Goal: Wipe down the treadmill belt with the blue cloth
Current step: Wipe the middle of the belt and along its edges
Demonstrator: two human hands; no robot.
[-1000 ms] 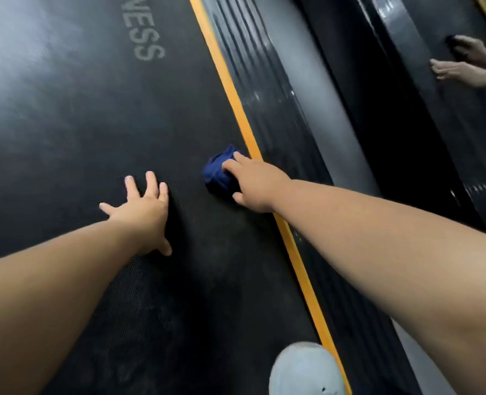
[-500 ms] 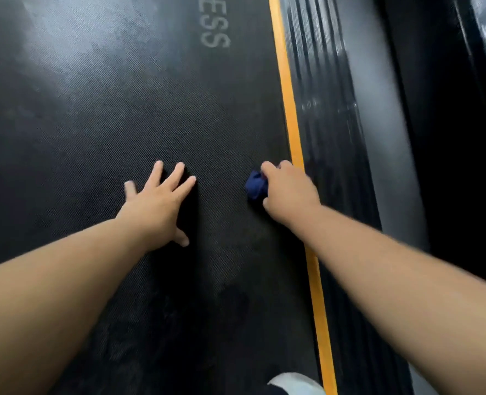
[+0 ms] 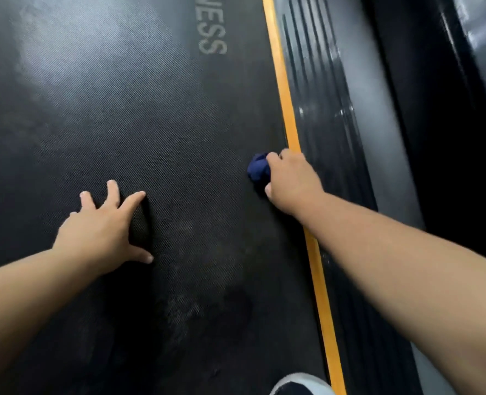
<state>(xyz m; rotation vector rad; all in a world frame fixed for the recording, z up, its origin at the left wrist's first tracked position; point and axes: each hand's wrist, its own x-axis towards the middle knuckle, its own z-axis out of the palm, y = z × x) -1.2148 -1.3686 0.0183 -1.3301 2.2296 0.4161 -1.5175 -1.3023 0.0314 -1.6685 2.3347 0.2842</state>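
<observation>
The black textured treadmill belt (image 3: 128, 115) fills most of the view, with grey lettering near the top. A bunched blue cloth (image 3: 258, 169) is pressed onto the belt close to its right edge, and my right hand (image 3: 291, 179) is shut on it. My left hand (image 3: 105, 229) lies flat on the belt, left of the cloth, with fingers spread and nothing in it. Dull smudges mark the belt between and below my hands.
A yellow stripe (image 3: 290, 129) borders the belt on the right, beside a ribbed black side rail (image 3: 330, 124). Beyond the rail lies a grey strip and dark machine parts. The toe of a white shoe (image 3: 301, 384) shows at the bottom edge.
The view has swung so the belt edge runs more upright. My right hand with the cloth has stayed near the yellow stripe, and my left hand has stayed flat on the belt.
</observation>
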